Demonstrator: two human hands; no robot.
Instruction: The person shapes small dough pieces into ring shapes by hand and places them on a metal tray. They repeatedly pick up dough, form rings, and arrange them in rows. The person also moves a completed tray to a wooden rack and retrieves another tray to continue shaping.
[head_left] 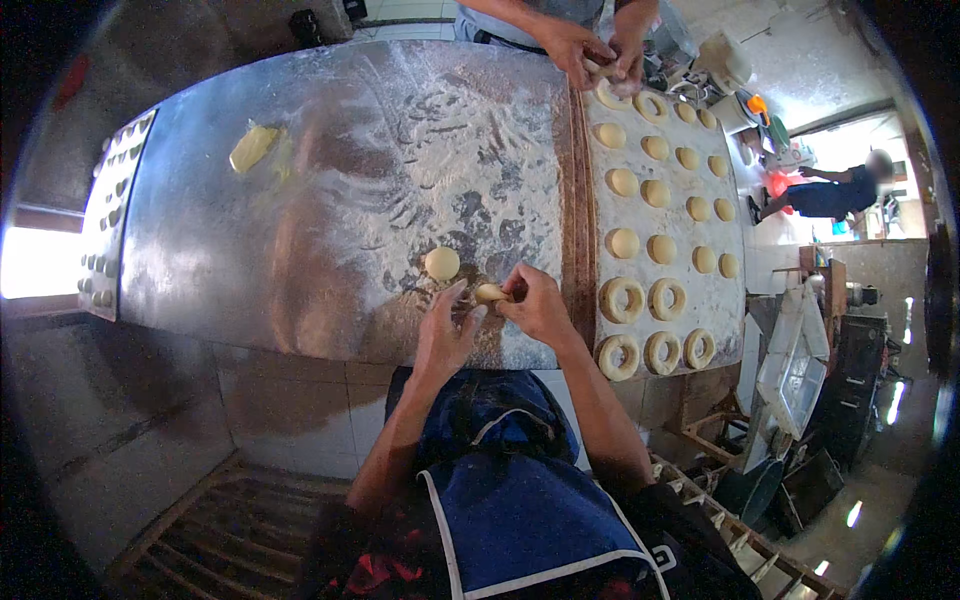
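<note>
My right hand (538, 308) pinches a small piece of dough (489, 293) just above the floured metal table (220, 250). Beside it, my left hand (446, 338) is held with its fingers apart, close to the dough's left side; whether the fingertips touch it I cannot tell. A round dough ball (442, 264) lies on the flour just beyond my left fingertips. To the right, a floured board (640, 275) carries several dough balls (661, 249) and, nearest me, several dough rings (662, 351).
Across the table, a co-worker's hands (600, 50) hold dough over the board's far end. A yellow lump (254, 148) lies at the table's far left. Another tray (112, 215) with small pieces stands at the left edge. Further right, a person (840, 190) stands near a doorway.
</note>
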